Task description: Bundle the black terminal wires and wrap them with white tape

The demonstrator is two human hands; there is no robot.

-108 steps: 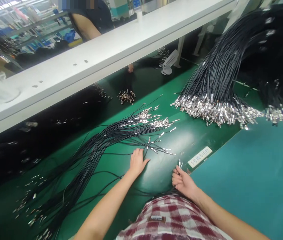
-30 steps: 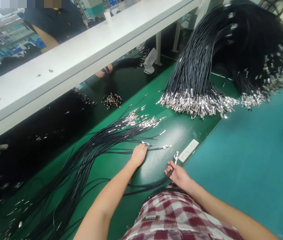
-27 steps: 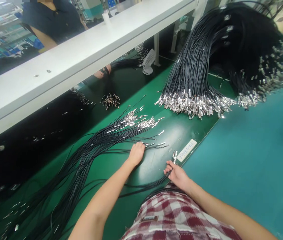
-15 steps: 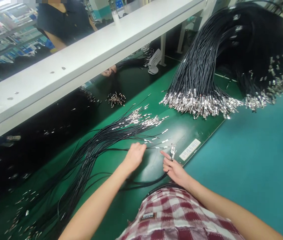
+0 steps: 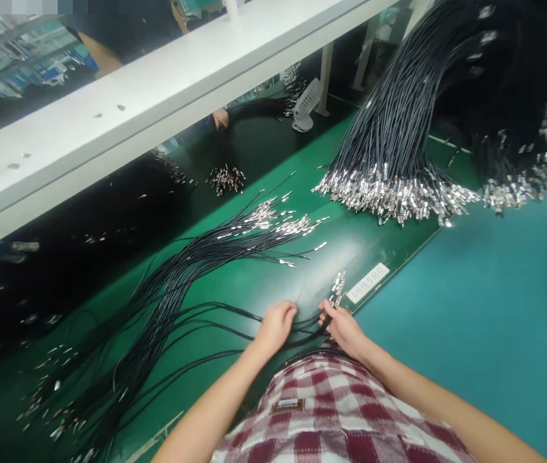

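Observation:
My right hand is closed round a small bundle of black cables, and their silvery metal end terminals stick up above the thumb. Just left of it, my left hand has its fingers curled into a pinch. Cables run under or through that hand toward the right one; whether the fingers grip them is hidden. Behind my hands, a larger spread of loose black cables lies across the green table, its terminals fanned out toward the right.
A thick heap of black cables with metal ends hangs at the right rear. A white shelf beam crosses overhead. Beyond it are a small white fan and another person's hand by a cable bunch. A white label marks the table edge.
My left hand has moved right and toward me, close to the right hand. The few cables it was holding now reach the right hand's bundle, and my right fingers have closed in.

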